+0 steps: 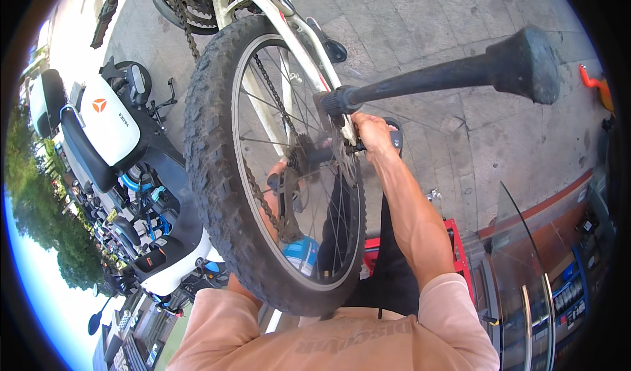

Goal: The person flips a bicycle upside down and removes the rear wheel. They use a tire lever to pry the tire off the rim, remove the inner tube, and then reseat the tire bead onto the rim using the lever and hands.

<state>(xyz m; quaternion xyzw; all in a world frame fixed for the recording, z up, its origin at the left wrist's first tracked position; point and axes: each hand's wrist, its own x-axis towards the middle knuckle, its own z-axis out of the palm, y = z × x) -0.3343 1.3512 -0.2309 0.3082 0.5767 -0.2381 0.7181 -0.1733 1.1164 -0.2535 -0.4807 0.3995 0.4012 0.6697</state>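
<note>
The bicycle wheel (211, 154), with a knobbly black tyre and a silver rim, stands close in front of the person's chest, between the two forearms, set in the rear of a white frame (303, 52) above grey paving (427, 19). The right hand (373, 136) is curled tight around the end of the frame beside the axle, just below the root of a black kickstand (427, 80) that juts out to the right. The left hand (279, 168) shows only through the spokes, on the far side near the chain (252, 185) and the derailleur (287, 207); whether its fingers are clamped or loose I cannot tell. The wheel looks fairly heavy and stiff, its weight mostly in the thick tyre, and it would probably turn freely if pushed at the rim. The chunky tread should give a sure, grippy hold, best taken with palms on opposite sides of the tyre. The thin spokes are likely the delicate part and a poor handle, while the chain looks greasy and slack, apt to slip and pinch. The frame tubes beside the axle seem rigid enough to steady the whole bicycle.
</note>
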